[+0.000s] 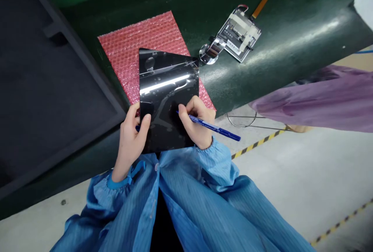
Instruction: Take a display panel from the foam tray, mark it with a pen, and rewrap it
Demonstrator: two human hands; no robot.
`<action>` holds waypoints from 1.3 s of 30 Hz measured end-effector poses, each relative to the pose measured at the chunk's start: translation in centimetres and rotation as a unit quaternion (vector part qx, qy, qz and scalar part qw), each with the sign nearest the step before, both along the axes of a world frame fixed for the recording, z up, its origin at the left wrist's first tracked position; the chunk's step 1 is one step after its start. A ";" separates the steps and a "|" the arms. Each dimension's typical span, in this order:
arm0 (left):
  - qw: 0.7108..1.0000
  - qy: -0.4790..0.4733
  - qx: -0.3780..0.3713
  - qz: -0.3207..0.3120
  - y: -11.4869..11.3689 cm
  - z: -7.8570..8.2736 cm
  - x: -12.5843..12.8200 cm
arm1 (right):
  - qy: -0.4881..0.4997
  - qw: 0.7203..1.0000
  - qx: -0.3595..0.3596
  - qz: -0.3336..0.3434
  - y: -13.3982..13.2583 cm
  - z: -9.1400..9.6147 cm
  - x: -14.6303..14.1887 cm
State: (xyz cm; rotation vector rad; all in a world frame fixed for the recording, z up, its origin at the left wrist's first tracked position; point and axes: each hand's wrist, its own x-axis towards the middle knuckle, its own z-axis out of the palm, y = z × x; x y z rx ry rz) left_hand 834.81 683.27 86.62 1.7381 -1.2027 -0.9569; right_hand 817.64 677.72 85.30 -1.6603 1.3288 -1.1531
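Observation:
A glossy black panel point(167, 88) is held upright-tilted in front of me, over the near edge of a dark green conveyor belt point(276, 38). My left hand point(131, 139) grips the panel's lower left edge, thumb on its face. My right hand point(196, 125) is closed around a blue pen point(217, 128), its tip resting on the panel's lower middle. Both my sleeves are blue.
A pink bubble-wrap sheet point(136, 38) lies on the belt behind the panel. Farther right sits a small electronic module with an orange ribbon cable point(239, 32). A black foam tray point(43, 81) fills the left. Another person's purple sleeve point(320, 98) reaches in from the right.

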 end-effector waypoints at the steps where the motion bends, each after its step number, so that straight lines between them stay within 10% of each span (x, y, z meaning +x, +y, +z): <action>1: 1.000 -0.001 -0.002 -0.002 0.0 0.0 0.0 | 0.001 1.000 0.005 0.008 -0.1 0.1 0.0; 5: 1.000 0.005 -0.008 -0.008 0.0 0.1 0.0 | -0.065 0.996 0.027 0.058 -0.5 0.1 -0.4; 11: 1.000 -0.026 -0.013 0.002 0.1 0.2 -0.2 | -0.223 0.967 0.080 -0.092 -0.7 -1.3 -1.7; 39: 0.999 -0.037 -0.017 0.001 0.0 0.9 -0.5 | -0.053 0.995 -0.036 -0.075 -0.1 -2.5 -1.6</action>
